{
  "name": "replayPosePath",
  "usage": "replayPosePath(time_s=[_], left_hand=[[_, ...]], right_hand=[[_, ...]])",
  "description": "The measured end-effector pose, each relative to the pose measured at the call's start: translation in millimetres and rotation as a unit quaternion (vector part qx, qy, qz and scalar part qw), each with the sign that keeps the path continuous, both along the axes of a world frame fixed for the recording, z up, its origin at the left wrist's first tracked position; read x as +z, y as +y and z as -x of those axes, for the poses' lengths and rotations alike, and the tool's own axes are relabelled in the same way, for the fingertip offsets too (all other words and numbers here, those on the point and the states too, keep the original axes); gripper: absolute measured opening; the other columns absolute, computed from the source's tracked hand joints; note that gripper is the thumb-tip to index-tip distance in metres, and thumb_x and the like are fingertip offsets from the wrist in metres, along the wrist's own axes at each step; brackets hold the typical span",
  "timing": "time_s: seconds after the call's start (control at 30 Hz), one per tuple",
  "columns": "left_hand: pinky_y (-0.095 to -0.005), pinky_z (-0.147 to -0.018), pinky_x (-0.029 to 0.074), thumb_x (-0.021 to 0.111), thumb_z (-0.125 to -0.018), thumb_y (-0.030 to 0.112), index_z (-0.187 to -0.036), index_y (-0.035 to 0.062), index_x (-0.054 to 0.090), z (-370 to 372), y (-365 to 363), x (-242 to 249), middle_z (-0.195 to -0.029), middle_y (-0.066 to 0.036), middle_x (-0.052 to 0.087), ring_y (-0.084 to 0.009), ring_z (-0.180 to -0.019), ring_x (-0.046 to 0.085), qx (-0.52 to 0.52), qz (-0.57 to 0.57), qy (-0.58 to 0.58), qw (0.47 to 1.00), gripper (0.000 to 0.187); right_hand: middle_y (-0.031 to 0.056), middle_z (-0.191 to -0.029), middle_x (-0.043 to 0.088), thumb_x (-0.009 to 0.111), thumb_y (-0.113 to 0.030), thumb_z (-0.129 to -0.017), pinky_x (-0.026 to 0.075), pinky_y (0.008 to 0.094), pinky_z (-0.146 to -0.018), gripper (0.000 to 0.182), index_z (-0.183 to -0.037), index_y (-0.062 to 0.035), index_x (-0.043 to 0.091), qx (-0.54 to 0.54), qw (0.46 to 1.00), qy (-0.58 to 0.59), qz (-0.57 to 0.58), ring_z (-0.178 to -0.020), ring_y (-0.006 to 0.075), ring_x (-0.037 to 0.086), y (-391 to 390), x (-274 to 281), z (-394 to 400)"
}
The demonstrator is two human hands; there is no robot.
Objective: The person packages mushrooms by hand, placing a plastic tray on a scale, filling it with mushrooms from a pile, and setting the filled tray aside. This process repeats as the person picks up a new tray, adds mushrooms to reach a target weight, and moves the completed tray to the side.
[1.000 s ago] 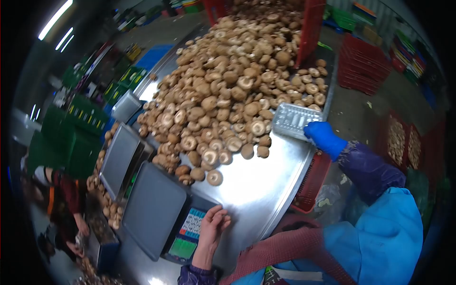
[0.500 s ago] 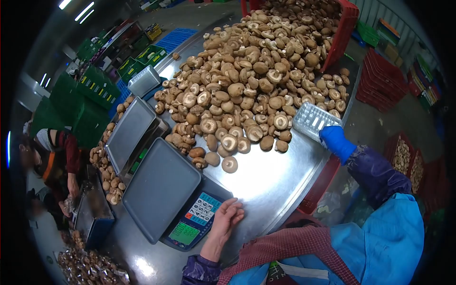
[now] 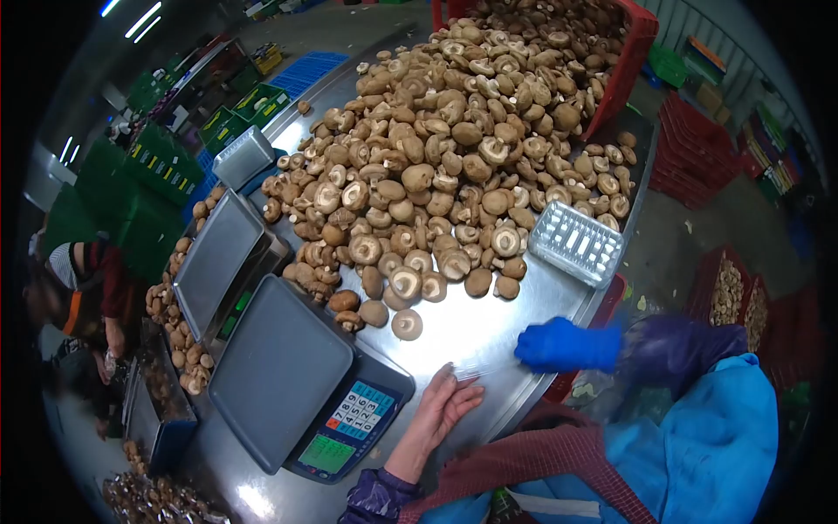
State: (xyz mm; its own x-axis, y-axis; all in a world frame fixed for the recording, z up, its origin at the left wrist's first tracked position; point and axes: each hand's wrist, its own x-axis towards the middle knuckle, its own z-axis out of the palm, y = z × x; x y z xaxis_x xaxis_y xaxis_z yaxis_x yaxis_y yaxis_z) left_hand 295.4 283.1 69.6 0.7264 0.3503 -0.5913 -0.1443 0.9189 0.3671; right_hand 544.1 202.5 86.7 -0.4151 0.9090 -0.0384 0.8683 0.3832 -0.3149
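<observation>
- While the clear tray [image 3: 576, 243] now lies at the table's [image 3: 454, 327] edge, beyond the gloved fingertips and apart from them, the right hand [image 3: 567, 345] has left it and come in near the left hand [image 3: 441, 415].
- The gloved fingers are curled together; whether they grip anything, I cannot tell.
- The bare left fingers are bent and slightly parted, with a faint clear plastic piece [image 3: 471, 370] at their tips; blur hides whether they pinch it.
- With the tray released, both hands seem to centre on that piece.
- Loose mushrooms [image 3: 406, 324] lie just beyond the left fingertips; the scale [image 3: 284, 375] sits beside them.
</observation>
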Motion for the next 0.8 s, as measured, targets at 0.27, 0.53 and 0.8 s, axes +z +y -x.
replayPosePath(time_s=[0.27,0.53,0.8], left_hand=[[-0.0342,-0.073,0.052,0.039,-0.082,-0.007,-0.125,0.0001,0.027,-113,91,-86,-0.109,-0.024,0.046,-0.0335,-0.091,0.055,0.087,-0.009,0.057,0.994,0.046],[-0.033,-0.063,0.054,0.042,-0.084,-0.004,-0.117,0.0015,0.037,-188,144,-112,-0.104,-0.016,0.052,-0.0271,-0.081,0.058,0.091,-0.104,0.068,0.988,0.033],[-0.0441,-0.085,0.049,0.03,-0.08,-0.013,-0.131,0.0058,0.022,-142,112,-80,-0.128,-0.019,0.034,-0.0345,-0.11,0.046,0.049,-0.065,-0.017,0.997,0.055]], right_hand=[[0.0059,-0.073,0.053,0.055,-0.015,-0.072,0.045,0.0367,-0.045,0.007,-0.078,-0.0114,0.055,-0.072,0.991,-0.005,-0.111,-0.061,0.0246,0.057,74,-36,-68],[0.012,-0.091,0.058,0.057,-0.034,-0.081,0.046,0.0372,-0.071,0.035,-0.102,-0.0069,0.054,-0.366,0.896,0.12,-0.222,-0.083,0.0291,0.057,158,11,-132],[0.018,-0.107,0.052,0.049,-0.028,-0.086,0.042,0.0387,-0.084,0.038,-0.119,-0.0109,0.046,-0.339,0.923,0.173,-0.058,-0.098,0.0353,0.051,148,-35,-98]])
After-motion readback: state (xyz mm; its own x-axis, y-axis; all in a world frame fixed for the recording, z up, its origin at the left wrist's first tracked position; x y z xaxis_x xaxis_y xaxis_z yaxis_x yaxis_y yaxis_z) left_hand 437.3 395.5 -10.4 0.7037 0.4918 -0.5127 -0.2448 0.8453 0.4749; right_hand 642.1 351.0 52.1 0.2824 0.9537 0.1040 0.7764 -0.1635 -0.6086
